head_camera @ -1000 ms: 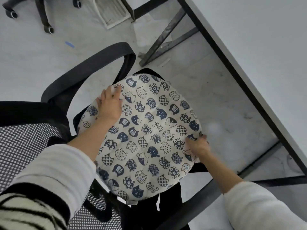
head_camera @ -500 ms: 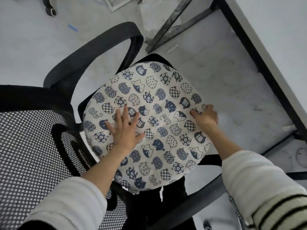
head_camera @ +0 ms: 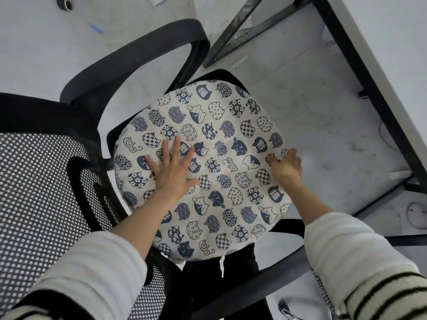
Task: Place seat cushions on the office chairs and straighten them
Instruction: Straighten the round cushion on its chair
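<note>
Head view: round cream seat cushion printed with navy cat faces lies on the seat of a black mesh-backed office chair with curved plastic armrests. Left hand presses flat on it, fingers spread. Right hand grips the cushion's right edge, fingers curled. Floor: scuffed pale grey concrete. White desk with black metal frame stands right of the chair.

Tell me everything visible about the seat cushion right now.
The seat cushion is round, padded, cream fabric printed with navy cat faces and swirls. It lies flat on the black office chair seat, between the armrests, with black seat edge showing at the far side. The left hand presses flat on it; the right hand grips its right edge.
</note>
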Tool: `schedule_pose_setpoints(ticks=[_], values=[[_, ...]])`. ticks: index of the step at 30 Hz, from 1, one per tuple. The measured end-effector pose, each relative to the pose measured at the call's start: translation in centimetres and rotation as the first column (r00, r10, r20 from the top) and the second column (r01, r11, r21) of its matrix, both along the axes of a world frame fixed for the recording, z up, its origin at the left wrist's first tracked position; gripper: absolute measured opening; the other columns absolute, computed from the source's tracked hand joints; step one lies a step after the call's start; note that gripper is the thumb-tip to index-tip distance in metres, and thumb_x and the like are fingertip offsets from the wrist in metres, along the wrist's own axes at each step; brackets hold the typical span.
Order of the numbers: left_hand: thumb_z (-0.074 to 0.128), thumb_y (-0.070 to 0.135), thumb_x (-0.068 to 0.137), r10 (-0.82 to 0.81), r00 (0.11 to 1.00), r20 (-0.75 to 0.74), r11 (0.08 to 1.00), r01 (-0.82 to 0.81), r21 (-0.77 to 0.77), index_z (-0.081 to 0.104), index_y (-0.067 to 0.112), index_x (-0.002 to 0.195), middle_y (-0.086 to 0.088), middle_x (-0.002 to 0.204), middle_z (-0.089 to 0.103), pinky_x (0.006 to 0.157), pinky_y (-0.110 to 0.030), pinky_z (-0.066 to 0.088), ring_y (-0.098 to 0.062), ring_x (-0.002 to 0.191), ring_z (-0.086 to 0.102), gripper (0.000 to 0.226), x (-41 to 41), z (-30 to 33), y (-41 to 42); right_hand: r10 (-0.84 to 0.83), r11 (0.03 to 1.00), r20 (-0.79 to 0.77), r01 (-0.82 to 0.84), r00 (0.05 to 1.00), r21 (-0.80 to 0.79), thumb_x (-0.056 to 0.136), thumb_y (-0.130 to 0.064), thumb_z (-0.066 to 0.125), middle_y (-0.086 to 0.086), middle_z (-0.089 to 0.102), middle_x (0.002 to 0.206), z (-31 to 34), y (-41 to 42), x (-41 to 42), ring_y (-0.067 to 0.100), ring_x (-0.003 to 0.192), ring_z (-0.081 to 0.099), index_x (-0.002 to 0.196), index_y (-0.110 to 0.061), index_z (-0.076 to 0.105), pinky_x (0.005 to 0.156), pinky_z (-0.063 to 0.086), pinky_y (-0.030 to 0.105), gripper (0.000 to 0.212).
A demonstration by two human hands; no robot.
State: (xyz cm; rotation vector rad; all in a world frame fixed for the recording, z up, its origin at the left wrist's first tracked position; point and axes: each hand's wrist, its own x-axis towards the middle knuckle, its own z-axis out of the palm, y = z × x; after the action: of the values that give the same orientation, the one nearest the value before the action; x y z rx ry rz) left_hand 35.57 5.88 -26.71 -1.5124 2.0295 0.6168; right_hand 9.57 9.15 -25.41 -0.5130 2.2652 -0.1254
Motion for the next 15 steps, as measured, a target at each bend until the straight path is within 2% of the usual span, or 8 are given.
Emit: schedule_pose_setpoints(ticks=[7, 15], values=[[0.053, 0.063, 0.080, -0.053, 0.999, -0.010, 0.998, 0.053, -0.030, -0.008, 0.036, 0.147, -0.005, 0.153, -0.030, 0.103, -0.074, 0.001, -0.034, 0.140, -0.027, 0.095, 0.2, -0.2, 0.0, -0.037, 0.999, 0.039, 0.037, 0.999, 0.014, 0.094, -0.026, 0.052, 0.023, 0.043, 0.135, -0.1, 0.5, 0.1, 0.041, 0.127, 0.041, 0.132, -0.001, 0.029, 0.102, 0.038, 0.047, 0.051], [0.052, 0.065, 0.079, -0.056, 0.998, -0.014, 0.998, 0.056, 0.005, -0.009, 0.038, 0.147, -0.004, 0.153, -0.030, 0.103, -0.073, 0.000, -0.033, 0.140, -0.028, 0.095, 0.3, -0.9, -0.4, -0.092, 0.995, 0.043, 0.091, 0.995, 0.034, 0.094, -0.023, 0.053, 0.020, 0.042, 0.139, -1.1, -0.2, 0.1, 0.039, 0.129, 0.041, 0.134, -0.004, 0.028, 0.106, 0.038, 0.049, 0.052]])
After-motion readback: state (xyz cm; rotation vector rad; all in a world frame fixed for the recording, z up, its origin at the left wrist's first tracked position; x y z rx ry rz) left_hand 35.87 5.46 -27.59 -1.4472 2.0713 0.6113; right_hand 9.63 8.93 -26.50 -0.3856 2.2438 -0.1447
